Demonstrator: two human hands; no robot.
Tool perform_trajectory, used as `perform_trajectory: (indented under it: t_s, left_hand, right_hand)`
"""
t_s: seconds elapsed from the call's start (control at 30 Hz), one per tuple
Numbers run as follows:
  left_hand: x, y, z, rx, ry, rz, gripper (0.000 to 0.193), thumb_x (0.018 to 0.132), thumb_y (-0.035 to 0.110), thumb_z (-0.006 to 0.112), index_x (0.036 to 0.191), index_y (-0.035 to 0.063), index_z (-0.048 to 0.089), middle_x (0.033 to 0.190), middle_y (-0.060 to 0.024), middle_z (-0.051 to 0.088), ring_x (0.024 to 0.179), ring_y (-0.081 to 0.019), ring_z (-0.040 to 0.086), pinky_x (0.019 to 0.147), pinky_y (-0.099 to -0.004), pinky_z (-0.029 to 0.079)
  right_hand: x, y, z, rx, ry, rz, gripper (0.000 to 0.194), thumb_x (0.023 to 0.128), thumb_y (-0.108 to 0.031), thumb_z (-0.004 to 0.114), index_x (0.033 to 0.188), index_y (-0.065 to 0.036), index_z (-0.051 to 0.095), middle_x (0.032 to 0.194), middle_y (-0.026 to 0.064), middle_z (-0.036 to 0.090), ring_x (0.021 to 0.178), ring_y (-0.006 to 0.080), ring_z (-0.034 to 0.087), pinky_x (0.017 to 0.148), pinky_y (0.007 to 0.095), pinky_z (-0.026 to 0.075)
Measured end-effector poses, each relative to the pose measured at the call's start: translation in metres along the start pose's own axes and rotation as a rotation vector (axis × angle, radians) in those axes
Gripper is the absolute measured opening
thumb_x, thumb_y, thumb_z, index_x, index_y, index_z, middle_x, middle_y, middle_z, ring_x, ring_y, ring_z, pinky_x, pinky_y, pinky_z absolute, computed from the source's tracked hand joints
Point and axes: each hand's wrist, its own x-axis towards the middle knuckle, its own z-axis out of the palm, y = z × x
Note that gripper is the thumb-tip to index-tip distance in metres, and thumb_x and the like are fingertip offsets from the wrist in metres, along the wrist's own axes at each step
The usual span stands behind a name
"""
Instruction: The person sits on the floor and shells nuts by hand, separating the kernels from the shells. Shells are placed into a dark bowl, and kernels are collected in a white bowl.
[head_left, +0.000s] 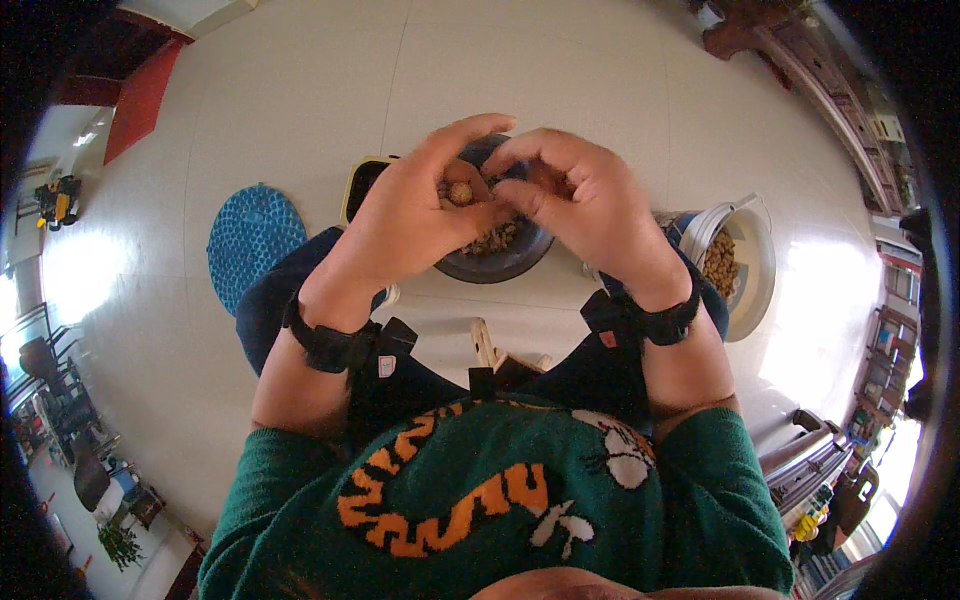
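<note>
Both of my hands are raised over a dark round basin (495, 270) on the floor, which holds small, loose plant-like scraps (491, 241). My left hand (409, 202) is cupped, with a small, round, tan nut-like piece (460, 194) against its curled fingers. Close by on the right, my right hand (581, 195) has thumb and index finger bent towards each other near the left fingers. Blur and overlapping fingers hide whether anything is between its fingertips.
A yellow-rimmed dark container (360, 184) stands left of the basin. Further left is a blue textured oval seat or mat (255, 244). At the right, a white bucket (754, 277) holds brown nut-like pieces (720, 266). A wooden piece of furniture (825, 97) stands at upper right.
</note>
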Motion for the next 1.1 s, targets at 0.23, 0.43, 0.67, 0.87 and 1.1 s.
perform_trajectory:
  t_s: [0.23, 0.43, 0.67, 0.87, 1.1]
  left_hand:
    - [0.002, -0.003, 0.009, 0.136, -0.041, 0.085, 0.076, 0.076, -0.009, 0.067, 0.147, 0.0137, 0.05, 0.112, -0.0061, 0.07, 0.103, -0.0151, 0.065, 0.09, -0.0307, 0.053]
    - [0.003, 0.001, 0.012, 0.068, -0.068, 0.046, 0.061, 0.076, 0.0, 0.068, 0.136, 0.0054, 0.057, 0.107, -0.013, 0.069, 0.095, -0.0186, 0.065, 0.084, -0.031, 0.053]
    - [0.007, 0.006, 0.008, -0.07, -0.116, -0.066, 0.057, 0.076, 0.003, 0.07, 0.132, 0.0031, 0.059, 0.108, -0.0093, 0.069, 0.095, -0.0169, 0.064, 0.086, -0.0292, 0.052]
    - [0.007, 0.011, 0.007, -0.102, -0.143, -0.036, 0.06, 0.076, 0.007, 0.073, 0.134, 0.0014, 0.058, 0.113, -0.0106, 0.067, 0.099, -0.018, 0.063, 0.088, -0.0299, 0.053]
    - [0.005, 0.014, 0.005, -0.34, -0.221, -0.091, 0.064, 0.078, 0.008, 0.076, 0.138, 0.0005, 0.054, 0.117, -0.0112, 0.065, 0.105, -0.019, 0.063, 0.092, -0.0297, 0.052]
  right_hand:
    - [0.0, -0.008, 0.002, -0.159, -0.08, 0.006, 0.022, 0.083, -0.02, 0.075, 0.1, -0.007, 0.071, 0.083, 0.014, 0.069, 0.073, 0.03, 0.068, 0.066, 0.0389, 0.053]
    - [-0.001, -0.007, -0.004, -0.327, -0.111, -0.147, 0.019, 0.084, -0.019, 0.071, 0.098, -0.006, 0.069, 0.092, 0.0157, 0.071, 0.085, 0.0391, 0.068, 0.07, 0.0455, 0.055]
    - [0.0, -0.005, -0.002, -0.303, -0.095, -0.118, 0.019, 0.085, -0.017, 0.07, 0.101, -0.007, 0.068, 0.094, 0.0151, 0.072, 0.086, 0.0382, 0.069, 0.073, 0.0438, 0.056]
    - [0.001, -0.007, -0.015, -0.231, -0.171, -0.165, 0.024, 0.086, -0.017, 0.072, 0.108, -0.009, 0.071, 0.096, 0.0138, 0.073, 0.086, 0.0354, 0.07, 0.074, 0.041, 0.056]
    - [0.0, -0.006, -0.01, -0.202, -0.157, -0.214, 0.024, 0.086, -0.015, 0.074, 0.109, -0.009, 0.071, 0.099, 0.0123, 0.072, 0.086, 0.0333, 0.07, 0.074, 0.0375, 0.055]
